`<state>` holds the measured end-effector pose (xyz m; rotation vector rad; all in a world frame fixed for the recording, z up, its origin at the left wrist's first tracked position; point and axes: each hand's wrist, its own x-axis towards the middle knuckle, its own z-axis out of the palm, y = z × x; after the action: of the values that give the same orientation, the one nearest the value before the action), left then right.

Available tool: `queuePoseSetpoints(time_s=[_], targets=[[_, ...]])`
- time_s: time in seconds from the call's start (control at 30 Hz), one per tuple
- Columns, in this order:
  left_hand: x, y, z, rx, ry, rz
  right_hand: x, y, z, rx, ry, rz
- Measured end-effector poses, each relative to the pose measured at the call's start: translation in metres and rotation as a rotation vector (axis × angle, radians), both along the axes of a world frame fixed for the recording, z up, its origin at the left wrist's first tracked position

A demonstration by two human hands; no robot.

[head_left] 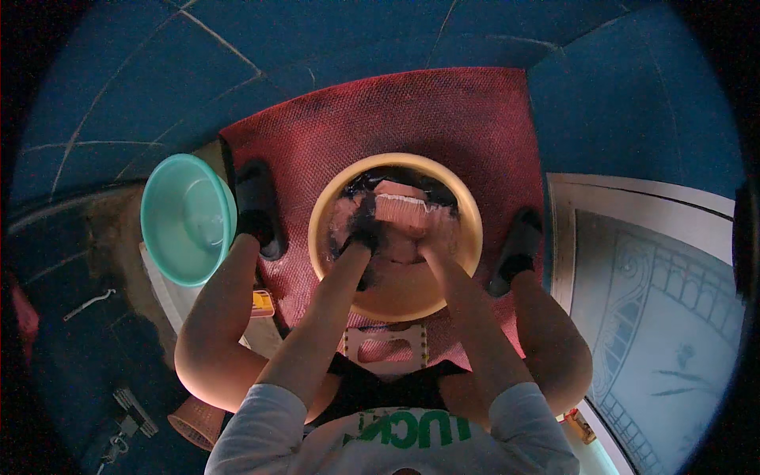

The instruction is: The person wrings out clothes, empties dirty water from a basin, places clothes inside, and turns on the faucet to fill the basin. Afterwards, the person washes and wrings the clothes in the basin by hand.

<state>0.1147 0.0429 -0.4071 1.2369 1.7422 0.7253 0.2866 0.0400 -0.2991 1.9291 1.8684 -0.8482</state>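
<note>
Red mat [443, 119] on blue floor; yellow basin [396, 305] centred between both feet. Left hand [366, 233] grips dark cloth [372, 186]; right hand [431, 241] holds pink scrub brush [404, 210]. Scrubbing apparently underway; teal basin [186, 218] left.

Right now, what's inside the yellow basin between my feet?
Inside the yellow basin: both hands, the left hand in dark wet cloth, the right hand by a pink scrub brush. The basin's bottom is covered.
</note>
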Motion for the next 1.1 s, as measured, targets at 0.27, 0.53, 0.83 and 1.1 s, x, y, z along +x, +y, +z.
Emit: queuePoseSetpoints(time_s=[0.27, 0.53, 0.83, 1.1], targets=[[-0.007, -0.015, 0.042, 0.39, 0.243, -0.138, 0.007, -0.026, -0.051, 0.836, 0.14, 0.098], [-0.024, -0.021, 0.086, 0.335, 0.252, -0.143, 0.014, -0.026, -0.049, 0.709, 0.035, -0.053], [-0.07, -0.016, 0.178, 0.123, 0.69, -0.663, 0.037, -0.038, 0.075, 0.486, 0.134, 0.027], [-0.096, -0.001, 0.242, 0.18, 0.812, -0.925, 0.043, -0.036, 0.178, 0.419, 0.388, 0.187]])
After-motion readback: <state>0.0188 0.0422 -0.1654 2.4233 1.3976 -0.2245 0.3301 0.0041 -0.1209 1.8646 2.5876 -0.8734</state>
